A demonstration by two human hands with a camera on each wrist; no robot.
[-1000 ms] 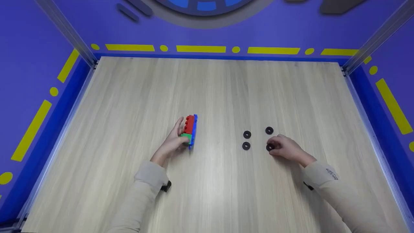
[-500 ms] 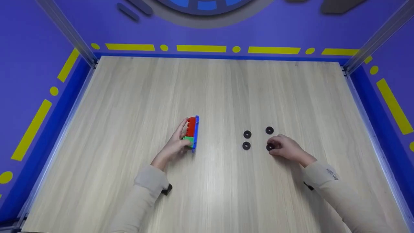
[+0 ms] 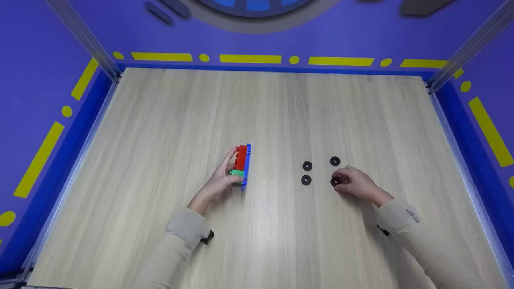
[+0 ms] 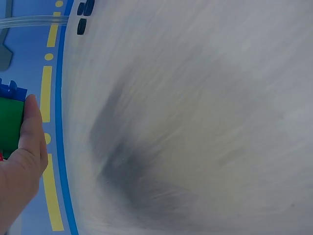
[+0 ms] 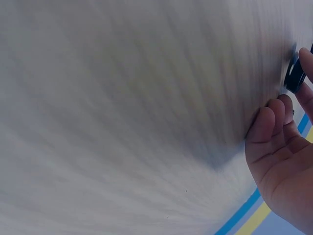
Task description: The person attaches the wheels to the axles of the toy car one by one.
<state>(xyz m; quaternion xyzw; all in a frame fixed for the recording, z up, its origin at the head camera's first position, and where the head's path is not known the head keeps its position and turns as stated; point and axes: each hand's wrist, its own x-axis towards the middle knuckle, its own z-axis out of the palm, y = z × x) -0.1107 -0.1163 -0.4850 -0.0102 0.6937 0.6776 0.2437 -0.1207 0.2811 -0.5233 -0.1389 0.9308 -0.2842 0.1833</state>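
My left hand (image 3: 219, 180) grips a toy vehicle built of bricks, turned on its side. Its red block (image 3: 241, 157) and green block (image 3: 237, 173) sit on a long blue base (image 3: 247, 166) that faces right. The left wrist view shows the green block (image 4: 11, 125) against the fingers, with blue lugs beyond it. My right hand (image 3: 355, 184) pinches a black wheel (image 3: 335, 182) with a hole in its middle, at the tabletop. In the right wrist view that wheel (image 5: 295, 76) is tipped between thumb and finger, while the other fingers are curled.
Two black wheels, an upper one (image 3: 307, 165) and a lower one (image 3: 306, 180), lie between the hands. A further wheel (image 3: 335, 161) lies just beyond my right hand. Blue walls (image 3: 257, 44) with yellow marks close off the wooden table's (image 3: 265, 108) back and sides.
My left hand has shifted slightly right with the toy vehicle and turned it, so its blue base stands more upright. The right hand stays in place on its wheel.
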